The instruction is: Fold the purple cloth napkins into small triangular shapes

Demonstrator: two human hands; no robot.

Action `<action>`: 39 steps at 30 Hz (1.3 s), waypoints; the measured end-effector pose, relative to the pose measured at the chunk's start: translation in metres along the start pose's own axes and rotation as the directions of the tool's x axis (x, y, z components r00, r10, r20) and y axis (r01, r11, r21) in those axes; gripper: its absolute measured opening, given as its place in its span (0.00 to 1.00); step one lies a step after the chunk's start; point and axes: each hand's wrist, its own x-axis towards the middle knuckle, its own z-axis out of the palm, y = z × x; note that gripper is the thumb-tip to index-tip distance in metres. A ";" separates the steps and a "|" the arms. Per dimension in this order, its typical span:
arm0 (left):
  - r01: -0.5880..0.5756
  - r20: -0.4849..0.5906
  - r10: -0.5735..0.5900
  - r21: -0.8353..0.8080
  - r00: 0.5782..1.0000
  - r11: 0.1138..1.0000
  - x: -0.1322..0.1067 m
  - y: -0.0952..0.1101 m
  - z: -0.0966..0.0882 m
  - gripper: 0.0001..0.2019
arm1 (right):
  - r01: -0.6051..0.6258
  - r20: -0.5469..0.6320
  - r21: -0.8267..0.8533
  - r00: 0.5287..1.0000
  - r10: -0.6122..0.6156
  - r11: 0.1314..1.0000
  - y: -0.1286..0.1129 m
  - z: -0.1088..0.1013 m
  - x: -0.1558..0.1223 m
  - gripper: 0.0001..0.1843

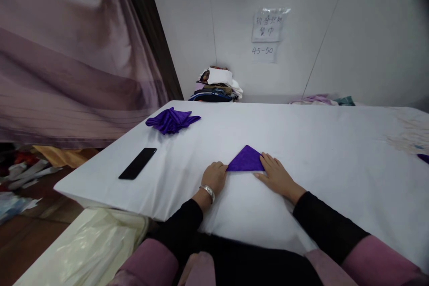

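A purple cloth napkin [246, 160], folded into a triangle, lies flat on the white-covered table with its peak pointing away from me. My left hand [215, 177], with a silver bangle at the wrist, has its fingers closed at the napkin's left corner. Over the right corner rests my right hand [275, 173], fingers stretched out along the slanted edge and thumb apart near the bottom edge. Farther left on the table stands a second purple napkin [172, 120], folded into a pleated shape with pointed ends.
A black phone [138, 163] lies on the white table [321, 143]'s left side. Behind the table sits a stack of folded cloths [217, 86]. Paper signs [267, 27] hang on the wall. A pinkish curtain [73, 62] hangs at left, above a plastic-covered box [97, 246].
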 end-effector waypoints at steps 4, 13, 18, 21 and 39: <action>0.024 -0.003 -0.024 -0.001 1.000 1.000 -0.005 -0.007 -0.003 0.11 | 0.008 -0.007 0.011 1.000 -0.008 1.000 0.002 0.003 0.000 0.42; -0.028 -0.142 0.003 -0.175 0.990 0.984 0.019 0.014 -0.019 0.17 | -0.007 0.017 0.035 1.000 0.006 0.999 0.001 0.003 0.001 0.43; -0.239 0.008 0.241 -0.086 0.971 0.967 0.054 0.052 0.003 0.28 | -0.009 0.019 0.027 1.000 0.009 1.000 -0.001 0.000 0.002 0.43; -0.193 0.157 0.195 -0.028 0.968 0.981 0.065 0.051 0.023 0.36 | -0.010 0.029 0.035 1.000 0.009 0.999 -0.001 0.000 0.002 0.42; -0.236 0.251 0.203 0.109 0.946 0.966 0.068 0.044 0.034 0.31 | 0.109 0.078 0.213 0.989 -0.128 0.971 -0.045 -0.029 0.052 0.43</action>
